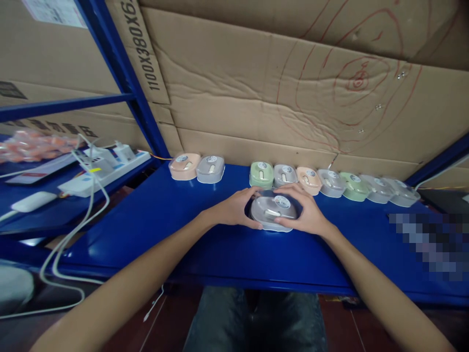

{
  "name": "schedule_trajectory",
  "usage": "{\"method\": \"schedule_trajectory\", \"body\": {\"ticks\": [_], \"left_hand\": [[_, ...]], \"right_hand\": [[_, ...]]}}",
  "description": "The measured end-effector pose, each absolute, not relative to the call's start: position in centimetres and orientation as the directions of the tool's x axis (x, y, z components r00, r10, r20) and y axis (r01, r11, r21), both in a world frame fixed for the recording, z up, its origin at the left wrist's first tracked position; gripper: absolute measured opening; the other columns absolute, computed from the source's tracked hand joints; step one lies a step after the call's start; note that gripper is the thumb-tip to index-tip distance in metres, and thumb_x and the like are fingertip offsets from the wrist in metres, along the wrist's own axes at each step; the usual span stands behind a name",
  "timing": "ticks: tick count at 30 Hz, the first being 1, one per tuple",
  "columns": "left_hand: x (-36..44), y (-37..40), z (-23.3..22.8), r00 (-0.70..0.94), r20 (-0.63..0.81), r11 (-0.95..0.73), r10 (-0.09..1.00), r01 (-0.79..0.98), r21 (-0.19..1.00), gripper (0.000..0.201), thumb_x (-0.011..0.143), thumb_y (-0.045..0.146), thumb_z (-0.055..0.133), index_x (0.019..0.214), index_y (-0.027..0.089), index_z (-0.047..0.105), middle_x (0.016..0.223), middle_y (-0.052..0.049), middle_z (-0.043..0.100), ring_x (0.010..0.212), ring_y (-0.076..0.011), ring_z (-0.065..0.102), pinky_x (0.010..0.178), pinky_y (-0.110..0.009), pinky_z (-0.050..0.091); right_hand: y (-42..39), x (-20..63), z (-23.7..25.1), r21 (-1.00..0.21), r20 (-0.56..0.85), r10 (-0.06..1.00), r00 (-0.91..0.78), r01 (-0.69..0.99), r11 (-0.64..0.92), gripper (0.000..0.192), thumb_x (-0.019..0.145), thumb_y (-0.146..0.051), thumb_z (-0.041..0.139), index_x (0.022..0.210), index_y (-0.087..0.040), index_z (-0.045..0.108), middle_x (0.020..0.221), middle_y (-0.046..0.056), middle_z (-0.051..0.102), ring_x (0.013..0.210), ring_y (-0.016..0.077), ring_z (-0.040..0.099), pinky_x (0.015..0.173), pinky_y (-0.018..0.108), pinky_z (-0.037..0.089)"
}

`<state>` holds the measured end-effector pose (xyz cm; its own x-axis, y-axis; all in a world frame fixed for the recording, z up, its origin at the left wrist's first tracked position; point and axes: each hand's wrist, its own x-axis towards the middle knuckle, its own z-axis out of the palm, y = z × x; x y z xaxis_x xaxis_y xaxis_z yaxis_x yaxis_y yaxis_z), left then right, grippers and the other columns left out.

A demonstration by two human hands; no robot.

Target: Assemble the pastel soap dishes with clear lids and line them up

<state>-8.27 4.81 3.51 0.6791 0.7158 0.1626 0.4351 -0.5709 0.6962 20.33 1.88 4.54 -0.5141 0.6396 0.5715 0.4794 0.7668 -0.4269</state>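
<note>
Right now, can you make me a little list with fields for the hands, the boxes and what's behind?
left hand: holding the near gray box, left side
right hand: holding it, right side
back left: orange box, far gray box
back right: seven boxes in a row
behind: cardboard with red rings

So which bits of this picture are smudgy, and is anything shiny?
In the head view, the wrapped orange things at the left look smeared; the sticker on the held gray box is too soft to read; blocky squares hide a patch at right; the blue tabletop has a faint sheen.
</note>
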Motion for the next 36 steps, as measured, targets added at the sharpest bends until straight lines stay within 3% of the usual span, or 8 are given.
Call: {"method": "schedule_trajectory", "body": {"ticks": [21, 28, 36], "left_hand": [[-8.3, 4.4, 4.0, 0.692, 0.165, -0.590, 0.703, 0.437, 0.679, 0.091, 0.074, 0.055, 0.094, 0.152, 0.025, 0.056, 0.151, -0.014, 0.064, 0.141, -0.0399, 0.058, 0.119, -0.058, 0.045], [-7.9, 4.3, 3.2, 0.706, 0.197, -0.639, 0.680, 0.440, 0.631, 0.115, 0.072, 0.065, 0.094, 0.166, 0.024, 0.043, 0.162, -0.018, 0.055, 0.151, -0.0437, 0.049, 0.125, -0.063, 0.040], [-7.1, 3.8, 3.0, 0.703, 0.239, -0.678, 0.670, 0.448, 0.583, 0.110, 0.075, 0.066, 0.093, 0.164, 0.023, 0.045, 0.161, -0.018, 0.056, 0.142, -0.0442, 0.054, 0.121, -0.063, 0.043]], "right_hand": [[2.2, 20.0, 3.1, -0.474, 0.473, 0.650, -0.594, 0.451, 0.757, 0.069, 0.082, -0.046, 0.092, 0.144, -0.036, 0.065, 0.137, 0.009, 0.066, 0.131, 0.0358, 0.065, 0.114, 0.059, 0.055], [2.1, 19.8, 3.1, -0.499, 0.470, 0.657, -0.589, 0.437, 0.748, 0.066, 0.083, -0.043, 0.090, 0.141, -0.034, 0.062, 0.138, 0.009, 0.065, 0.130, 0.0350, 0.066, 0.114, 0.058, 0.055], [1.8, 19.6, 2.9, -0.444, 0.478, 0.636, -0.607, 0.457, 0.770, 0.070, 0.083, -0.042, 0.089, 0.145, -0.033, 0.058, 0.138, 0.010, 0.065, 0.127, 0.0336, 0.068, 0.108, 0.053, 0.058]]}}
